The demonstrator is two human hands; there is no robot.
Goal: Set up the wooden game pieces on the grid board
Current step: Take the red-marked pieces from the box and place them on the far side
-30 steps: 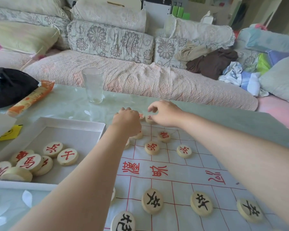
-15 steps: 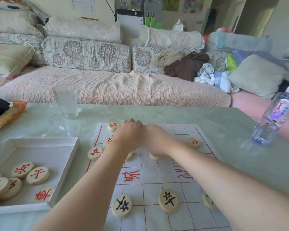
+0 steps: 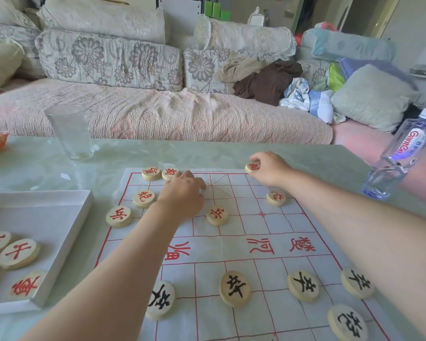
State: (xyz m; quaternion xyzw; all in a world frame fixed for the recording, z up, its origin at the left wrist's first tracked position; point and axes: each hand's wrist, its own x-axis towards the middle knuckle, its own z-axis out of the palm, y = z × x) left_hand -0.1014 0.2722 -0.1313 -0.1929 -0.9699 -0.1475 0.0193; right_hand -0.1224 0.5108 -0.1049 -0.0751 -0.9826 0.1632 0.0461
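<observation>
Piece with red lettering [image 3: 252,166] sits at the far edge of the grid board [image 3: 219,249], pinched between the thumb and fingertips of my right hand [image 3: 268,169]. My left hand [image 3: 182,196] lies curled over the far-left squares, just beside another red piece [image 3: 169,174]; I cannot tell whether it holds anything. Black-lettered pieces [image 3: 234,288] line the near rank. To the left lies a white box [image 3: 47,217] of spare pieces; a glass [image 3: 70,131] and a water bottle [image 3: 401,153] stand farther out.

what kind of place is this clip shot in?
Most likely a home living room: a sofa with floral cushions, clothes piled on it, and a table where the right hand pinches a red piece at the grid board's far edge.
</observation>
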